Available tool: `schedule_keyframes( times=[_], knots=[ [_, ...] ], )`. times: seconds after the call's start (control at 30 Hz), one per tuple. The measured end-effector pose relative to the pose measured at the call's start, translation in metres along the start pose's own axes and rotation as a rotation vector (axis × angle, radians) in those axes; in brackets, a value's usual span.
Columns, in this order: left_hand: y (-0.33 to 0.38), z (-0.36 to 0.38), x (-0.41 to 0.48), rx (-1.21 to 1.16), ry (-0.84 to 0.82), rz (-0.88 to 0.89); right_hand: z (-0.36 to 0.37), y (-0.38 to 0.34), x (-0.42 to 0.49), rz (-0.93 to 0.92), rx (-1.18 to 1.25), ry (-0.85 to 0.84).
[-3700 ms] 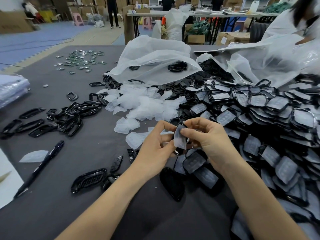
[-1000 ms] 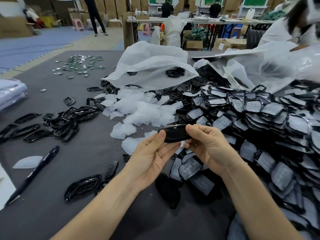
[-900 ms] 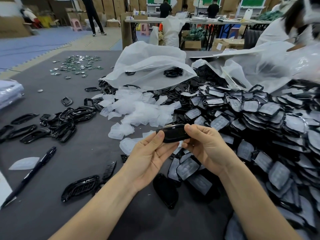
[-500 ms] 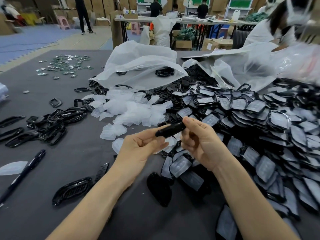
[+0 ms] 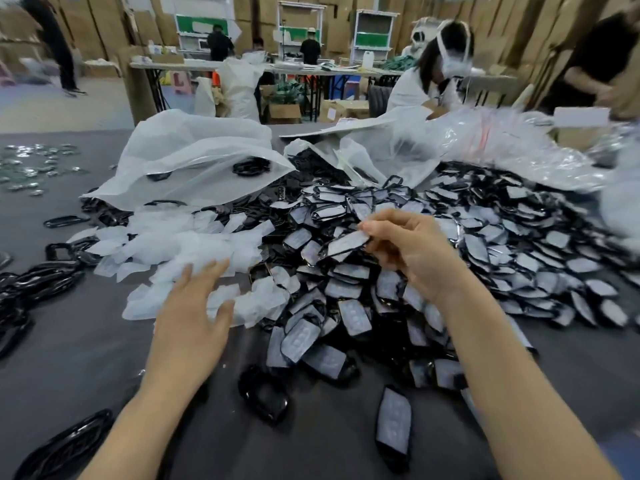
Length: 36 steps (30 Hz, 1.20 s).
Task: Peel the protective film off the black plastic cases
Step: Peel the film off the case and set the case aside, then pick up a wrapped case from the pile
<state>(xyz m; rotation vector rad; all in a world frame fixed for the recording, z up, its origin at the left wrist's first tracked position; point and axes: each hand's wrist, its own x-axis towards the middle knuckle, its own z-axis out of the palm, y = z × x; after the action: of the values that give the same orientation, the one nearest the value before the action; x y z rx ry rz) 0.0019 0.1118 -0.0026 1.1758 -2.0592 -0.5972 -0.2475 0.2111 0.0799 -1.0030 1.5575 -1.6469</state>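
Observation:
A big heap of black plastic cases with whitish film covers the right half of the grey table. My right hand pinches one film-covered case by its end, just above the heap. My left hand hovers with its fingers spread and holds nothing, over the near edge of the pile of peeled films. A peeled glossy black case lies on the table between my forearms. Another filmed case lies apart near the front.
Black frame parts lie at the left, and another sits by my left forearm. Large clear plastic bags sit behind the piles. Small shiny parts are scattered far left. A masked person works at the far side.
The peeled black case that both hands held is gone from them. My left hand has opened and dropped toward the film pile. My right hand has reached to the heap and picked up a filmed case.

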Motion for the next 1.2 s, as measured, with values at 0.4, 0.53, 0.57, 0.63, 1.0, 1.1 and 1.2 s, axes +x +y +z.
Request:
schedule_keyframes(
  times=[0.4,0.53,0.57,0.63,1.0,1.1,1.2],
  knots=[
    [-0.007,-0.004,0.000,0.185,-0.124,-0.186,-0.096,-0.025,0.030,0.021,-0.640,0.415],
    [-0.007,-0.003,0.001,0.244,-0.081,-0.172,-0.099,-0.016,0.035,0.081,-0.751,0.412],
    [-0.007,-0.004,0.002,0.247,-0.081,-0.171,-0.099,-0.014,0.036,0.088,-0.760,0.414],
    [-0.008,-0.004,0.003,0.239,-0.092,-0.165,-0.098,-0.012,0.036,0.098,-0.774,0.419],
    [-0.007,-0.004,0.002,0.150,0.064,-0.065,-0.024,-0.007,0.021,-0.291,-0.866,0.708],
    [-0.008,-0.005,0.003,0.016,0.068,-0.061,0.048,0.007,0.018,-0.343,-0.900,0.208],
    [-0.014,-0.007,0.006,-0.039,0.083,-0.118,0.097,0.026,0.014,-0.240,-0.976,-0.189]
  ],
)
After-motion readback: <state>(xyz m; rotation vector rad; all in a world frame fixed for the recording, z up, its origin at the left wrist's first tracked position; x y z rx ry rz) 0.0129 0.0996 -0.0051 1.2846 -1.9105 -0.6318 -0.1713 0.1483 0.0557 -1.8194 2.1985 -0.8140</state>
